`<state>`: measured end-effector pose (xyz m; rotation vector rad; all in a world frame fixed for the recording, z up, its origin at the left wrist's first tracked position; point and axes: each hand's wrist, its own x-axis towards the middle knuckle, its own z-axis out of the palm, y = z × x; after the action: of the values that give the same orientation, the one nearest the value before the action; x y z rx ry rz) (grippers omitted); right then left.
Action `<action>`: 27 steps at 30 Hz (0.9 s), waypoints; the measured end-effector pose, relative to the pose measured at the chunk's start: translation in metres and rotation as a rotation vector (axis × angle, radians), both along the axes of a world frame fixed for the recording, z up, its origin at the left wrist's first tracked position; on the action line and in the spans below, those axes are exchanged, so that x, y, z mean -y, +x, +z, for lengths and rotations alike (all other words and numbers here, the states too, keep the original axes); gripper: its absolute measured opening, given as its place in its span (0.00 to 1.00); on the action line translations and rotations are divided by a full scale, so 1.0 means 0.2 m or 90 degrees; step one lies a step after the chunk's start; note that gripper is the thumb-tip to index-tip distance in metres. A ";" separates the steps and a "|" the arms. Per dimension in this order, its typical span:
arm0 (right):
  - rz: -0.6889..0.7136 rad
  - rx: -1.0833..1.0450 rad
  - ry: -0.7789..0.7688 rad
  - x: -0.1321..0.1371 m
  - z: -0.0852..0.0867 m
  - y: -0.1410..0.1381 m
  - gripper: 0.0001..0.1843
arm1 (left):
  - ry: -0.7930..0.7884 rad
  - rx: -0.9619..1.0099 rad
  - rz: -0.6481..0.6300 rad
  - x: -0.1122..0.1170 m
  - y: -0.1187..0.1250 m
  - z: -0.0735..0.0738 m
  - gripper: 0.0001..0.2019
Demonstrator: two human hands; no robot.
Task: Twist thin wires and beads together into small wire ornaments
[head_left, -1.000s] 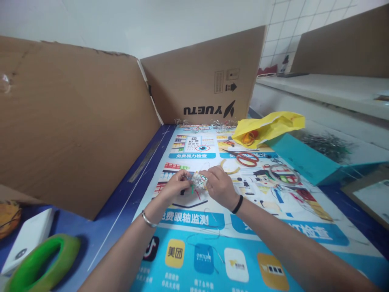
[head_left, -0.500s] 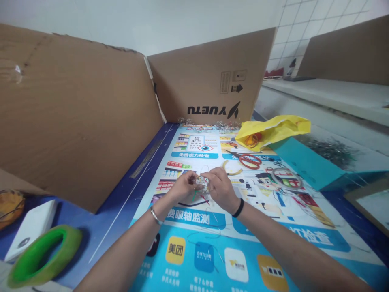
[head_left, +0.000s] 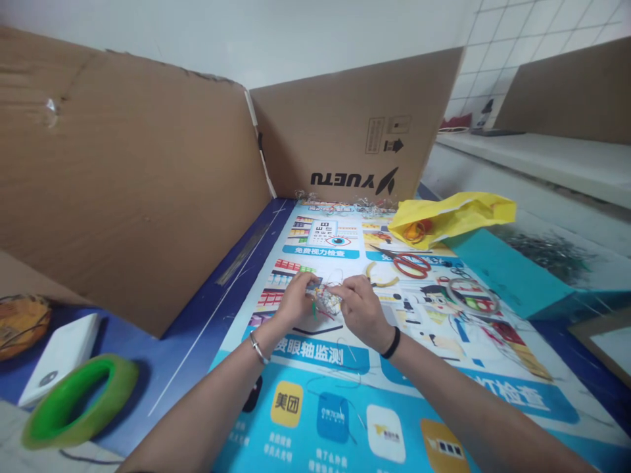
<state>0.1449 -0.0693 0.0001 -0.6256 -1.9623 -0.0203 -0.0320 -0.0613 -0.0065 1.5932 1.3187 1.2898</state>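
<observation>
Between my hands is a small woven bundle of wire (head_left: 327,299), mostly silver-white, with yellow, red and green strands. My left hand (head_left: 297,303) pinches its left edge, and a green end hangs below those fingers. The fingers of my right hand (head_left: 362,305) are curled, with the index fingertip at the bundle's upper right side. Whether a single strand sits in that pinch is too small to tell. A thin loose wire loops up above the bundle. Yellow-handled pliers (head_left: 382,278) lie just beyond my right hand, and scissors with red handles (head_left: 411,264) rest farther back.
A printed poster sheet (head_left: 315,374) covers the table. Right of it are a wire coil (head_left: 473,295), a yellow bag (head_left: 453,217) and a teal box (head_left: 513,276) with wire scraps (head_left: 547,253). Cardboard panels (head_left: 355,131) stand behind and left. A green tape roll (head_left: 81,401) lies at lower left.
My right fingers have drawn slightly away from the bundle, so more of it shows. My left hand keeps its hold. The whole view has shifted a little.
</observation>
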 end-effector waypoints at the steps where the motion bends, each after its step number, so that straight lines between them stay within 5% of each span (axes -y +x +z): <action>1: -0.007 0.005 -0.003 -0.01 -0.01 0.00 0.25 | -0.001 -0.007 -0.002 0.01 0.00 0.00 0.15; 6: -0.047 0.029 -0.016 -0.05 -0.05 0.02 0.28 | -0.035 -0.068 -0.020 0.02 -0.01 0.00 0.19; 16: -0.051 0.063 -0.094 -0.08 -0.07 0.02 0.26 | -0.022 -0.137 0.092 0.05 -0.03 0.05 0.19; 22: 0.019 0.078 -0.201 -0.09 -0.07 0.06 0.42 | -0.043 -0.455 0.092 0.05 -0.05 0.10 0.19; 27: 0.015 0.119 -0.158 -0.09 -0.04 0.07 0.51 | 0.004 -0.595 0.113 0.07 -0.05 0.14 0.20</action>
<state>0.1581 -0.0512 -0.0078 -0.7855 -2.1717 0.1881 -0.0413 -0.0747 0.0208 2.2354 2.0220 0.6036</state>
